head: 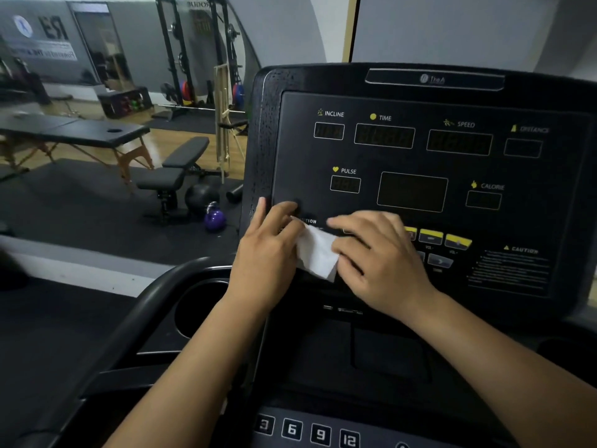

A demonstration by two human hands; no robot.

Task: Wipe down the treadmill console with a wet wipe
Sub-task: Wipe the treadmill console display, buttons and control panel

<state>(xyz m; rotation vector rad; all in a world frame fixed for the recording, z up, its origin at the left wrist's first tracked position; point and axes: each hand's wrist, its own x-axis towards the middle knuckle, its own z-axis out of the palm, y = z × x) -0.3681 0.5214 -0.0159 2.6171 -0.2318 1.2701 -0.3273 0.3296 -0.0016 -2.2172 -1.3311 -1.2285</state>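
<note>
White and creased, the wet wipe hangs stretched between both hands in front of the lower left part of the treadmill console, just below the PULSE readout. On the wipe's right side the right hand points leftward, its fingers curled over that edge and holding it in a narrow grip. The left hand is on the wipe's other side, fingertips reaching up to touch the console's left border. The wipe's left edge slips behind the thumb side of this hand, so whether the grip there pinches the cloth or only rests against it I cannot tell. All the dark console display windows are unlit under their labels: INCLINE, TIME, SPEED, DISTANCE, PULSE and CALORIE. A row of yellow buttons shows just past the right knuckles, partly hidden by them. Lower down, a round cup holder sits left of the forearms, and number keys reading 3, 6, 9 and 12 run along the bottom edge. Off to the left lies the gym floor — a folding massage table, a black weight bench, a purple kettlebell beside a dark ball, and a tall rack further back.
</note>
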